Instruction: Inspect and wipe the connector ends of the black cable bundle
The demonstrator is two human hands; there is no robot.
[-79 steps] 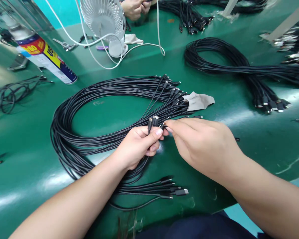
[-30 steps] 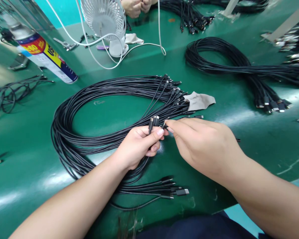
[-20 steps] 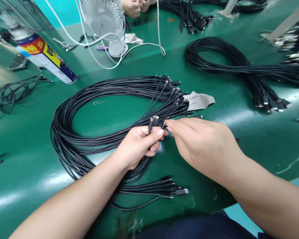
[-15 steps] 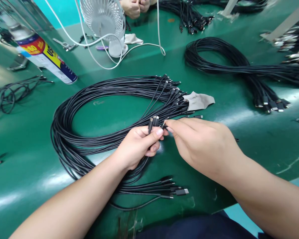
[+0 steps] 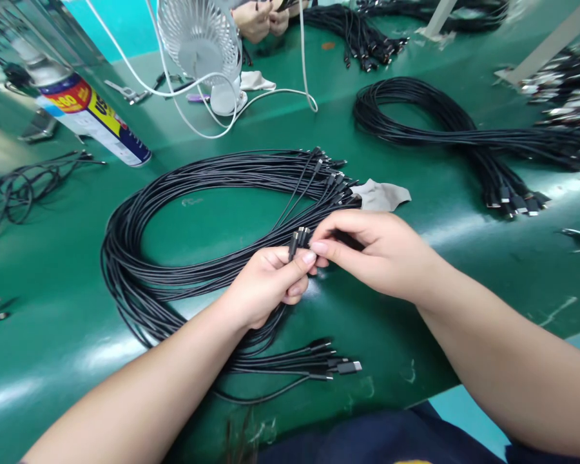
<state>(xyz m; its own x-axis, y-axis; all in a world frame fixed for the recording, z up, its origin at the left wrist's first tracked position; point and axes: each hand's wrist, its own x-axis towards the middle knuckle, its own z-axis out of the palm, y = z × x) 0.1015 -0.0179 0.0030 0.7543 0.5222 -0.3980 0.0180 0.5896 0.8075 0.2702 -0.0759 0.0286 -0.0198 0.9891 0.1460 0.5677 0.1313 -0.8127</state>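
Observation:
My left hand point(image 5: 283, 280) is closed around several black USB cables, and their plugs point(image 5: 299, 237) stand up above the thumb with metal tips showing. Against the left thumb and beside these plugs, my right hand point(image 5: 367, 251) is closed in a pinch. Whatever lies between its fingertips is hidden, though something dark shows under its palm. Behind both hands lies a big coil of black cables point(image 5: 140, 270), its plug ends gathered at the right next to a grey cloth point(image 5: 384, 193). More cable plugs point(image 5: 348, 367) lie on the table nearer to me.
On the green table point(image 5: 251, 219) stand a spray can point(image 5: 94, 119) and a white fan point(image 5: 200, 42) with a looping white cord. Another black cable bundle point(image 5: 410, 106) lies at the right, loose cables point(image 5: 33, 177) at the left. Another person's hands point(image 5: 261, 19) show at the back.
My right hand has turned and lifted slightly, and its fingertips have come in against the left thumb and plugs. My left hand has stayed almost where it was.

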